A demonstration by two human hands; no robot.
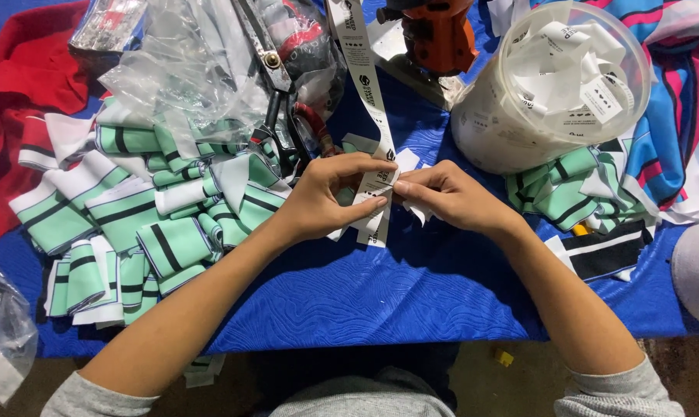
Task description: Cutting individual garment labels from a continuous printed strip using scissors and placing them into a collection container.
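Pinching white label strip [374, 185], both hands [322, 197] [450, 197]

We cannot see where the white label tape [362, 73] begins, since it runs out past the top edge. Its lower stretch is covered by the left hand [328, 194] and the right hand [442, 194], so we cannot tell how the fingertips meet on it. The scissors [276, 93] lie half under clear plastic bags [187, 66], their tips cut off above. The orange machine [436, 31] is cropped too. The tub's [504, 127] labels are too small to read.
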